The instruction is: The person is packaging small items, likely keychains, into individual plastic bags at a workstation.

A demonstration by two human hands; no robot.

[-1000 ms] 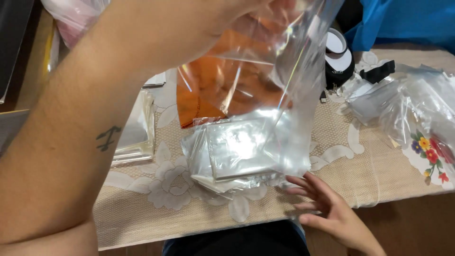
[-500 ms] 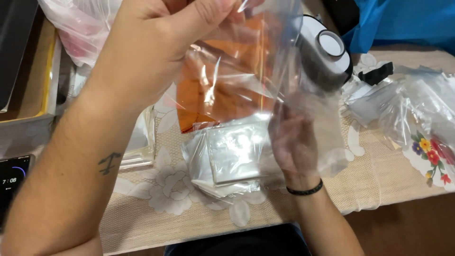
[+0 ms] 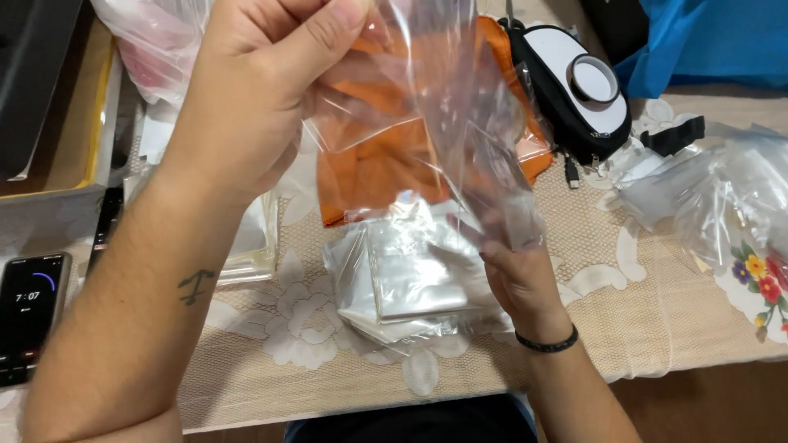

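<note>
My left hand (image 3: 254, 90) is raised above the table and pinches the top edge of a clear plastic bag (image 3: 460, 107) that hangs down from it. My right hand (image 3: 517, 271) grips the bag's lower end from below, its fingers partly veiled by the plastic. An orange cloth (image 3: 377, 164) lies on the table behind the bag and shows through it. Under both hands sits a stack of clear plastic bags (image 3: 410, 271) in its own wrapper.
A phone (image 3: 29, 316) with a lit screen lies at the left edge. A second flat pile of clear bags (image 3: 254, 238) lies left of the stack. A black-and-white device (image 3: 583, 90) sits at the back. Crumpled clear bags (image 3: 722, 197) lie at right on the lace tablecloth (image 3: 624, 303).
My right hand rose from the table's front edge to the bag's lower end and took hold of it. My left hand lowered a little with the bag. The view shifted, bringing the phone in.
</note>
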